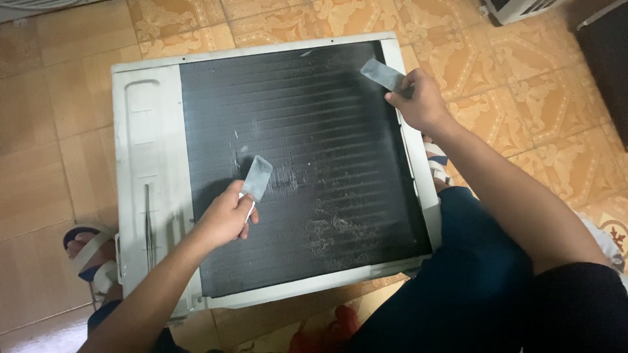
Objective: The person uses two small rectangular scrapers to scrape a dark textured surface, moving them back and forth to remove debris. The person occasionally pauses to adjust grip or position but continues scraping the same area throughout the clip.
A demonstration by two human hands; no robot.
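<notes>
View from above of an air-conditioner unit point(152, 131) laid flat on a tiled floor point(39, 131), its dark finned coil point(327, 131) facing upward so that the whole fin surface is within reach of both hands. The person crouches at the near right edge of the unit, one sandalled foot point(85, 252) visible at the near left.

Left hand point(226, 219): fingers curled tight around the handle of a flat grey blade tool point(256, 176), whose tip rests on the coil left of centre. The blade lies along the fin rows, a position suited to working in the grooves rather than across them. Pale scuffed patches on the fins show just right of this blade and again toward the near right of the coil.

Right hand point(418, 101): fingers pinched on a second grey blade point(383, 74), held at the far right corner of the coil, near the white frame edge. Whether this blade touches the fins cannot be told.

The two hands are well apart, each at its own region of the coil. A white appliance corner point(517, 8) stands on the floor at far right.
</notes>
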